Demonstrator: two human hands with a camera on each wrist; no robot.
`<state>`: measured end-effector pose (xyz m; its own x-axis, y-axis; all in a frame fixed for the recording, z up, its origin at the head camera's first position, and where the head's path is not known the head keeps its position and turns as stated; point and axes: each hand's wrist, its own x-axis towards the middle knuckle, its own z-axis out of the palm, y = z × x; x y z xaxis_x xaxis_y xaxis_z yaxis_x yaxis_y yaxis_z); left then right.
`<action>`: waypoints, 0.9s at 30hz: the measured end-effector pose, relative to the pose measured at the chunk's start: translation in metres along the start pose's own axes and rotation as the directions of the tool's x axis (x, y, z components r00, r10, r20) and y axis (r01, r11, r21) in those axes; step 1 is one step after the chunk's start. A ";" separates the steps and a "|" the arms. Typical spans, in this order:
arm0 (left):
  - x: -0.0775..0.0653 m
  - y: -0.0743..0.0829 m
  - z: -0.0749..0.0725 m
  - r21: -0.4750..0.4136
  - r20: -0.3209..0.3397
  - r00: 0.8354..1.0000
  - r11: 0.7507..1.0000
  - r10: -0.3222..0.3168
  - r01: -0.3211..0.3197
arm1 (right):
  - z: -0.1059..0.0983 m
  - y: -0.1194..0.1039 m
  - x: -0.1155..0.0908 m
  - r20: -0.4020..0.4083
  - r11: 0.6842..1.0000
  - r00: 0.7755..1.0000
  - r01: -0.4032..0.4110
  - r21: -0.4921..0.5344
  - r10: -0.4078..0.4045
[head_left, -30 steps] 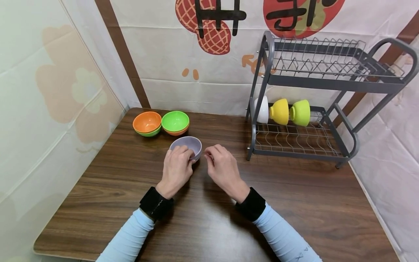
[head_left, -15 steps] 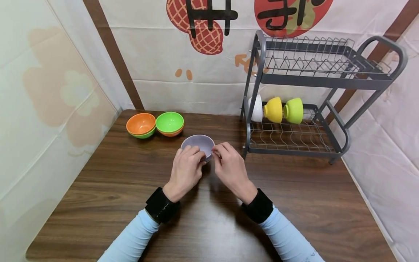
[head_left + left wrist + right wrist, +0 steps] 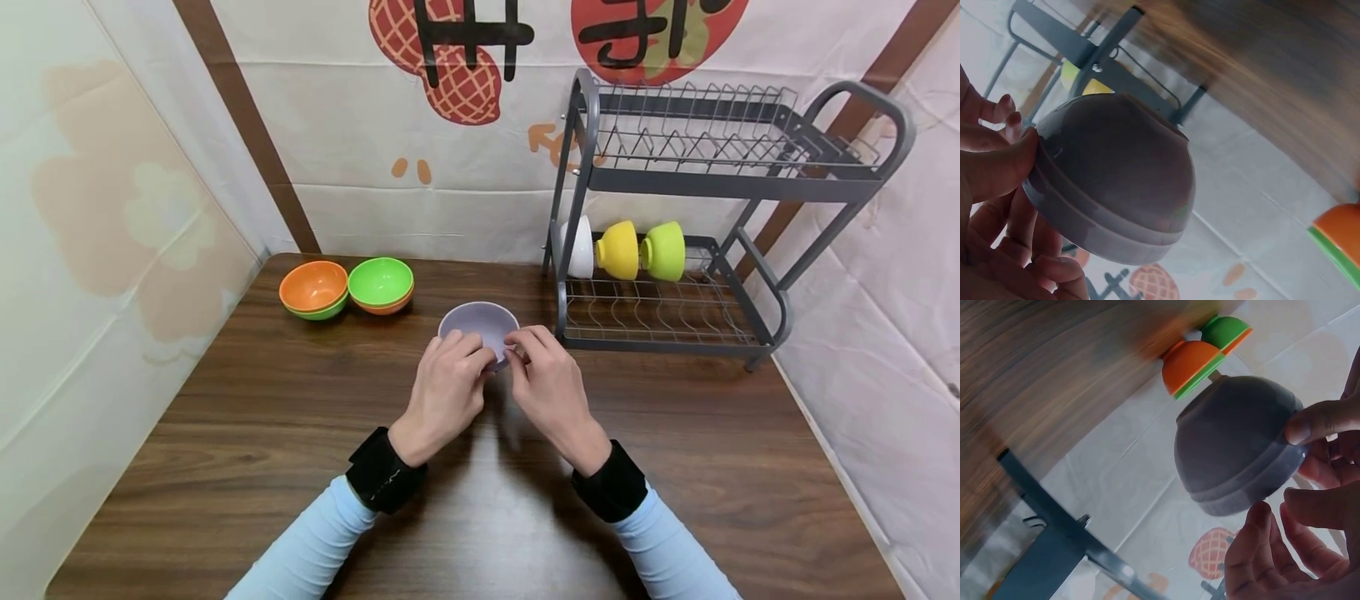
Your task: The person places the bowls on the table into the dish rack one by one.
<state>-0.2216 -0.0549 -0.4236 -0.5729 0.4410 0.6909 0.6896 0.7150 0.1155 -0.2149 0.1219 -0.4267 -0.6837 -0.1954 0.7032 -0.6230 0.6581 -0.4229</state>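
A plain purple bowl (image 3: 478, 318) is held above the table, tilted in the wrist views. My left hand (image 3: 447, 390) grips its near rim; the left wrist view shows the thumb on the outer wall of the bowl (image 3: 1116, 172), with other fingers round the rim. My right hand (image 3: 553, 390) is at the bowl's right edge with bent, loosely parted fingers. In the right wrist view its thumb and forefinger sit just off or lightly at the rim of the bowl (image 3: 1235, 444), a gap between them.
At the back left stand two stacked pairs of bowls, an orange bowl (image 3: 313, 286) over green and a green bowl (image 3: 381, 281) over orange. A grey two-tier dish rack (image 3: 675, 342) at right holds a white bowl (image 3: 581, 250), a yellow bowl (image 3: 619, 250) and a lime bowl (image 3: 664, 252) on its lower tier.
The left hand has carried the purple bowl rightward, away from the stacked bowls. My right hand, apart from the bowl at first, is now at its rim. The head view has shifted slightly right.
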 end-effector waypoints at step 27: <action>0.043 0.032 0.021 0.001 0.011 0.987 0.987 0.163 -0.163 | -0.043 0.025 -0.025 -0.047 1.000 0.999 0.008 -0.016 -0.008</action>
<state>-0.2336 -0.0011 -0.4052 -0.4574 0.5575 0.6928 0.7736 0.6337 0.0008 -0.1969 0.1747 -0.4301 -0.6596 -0.1661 0.7330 -0.6219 0.6682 -0.4083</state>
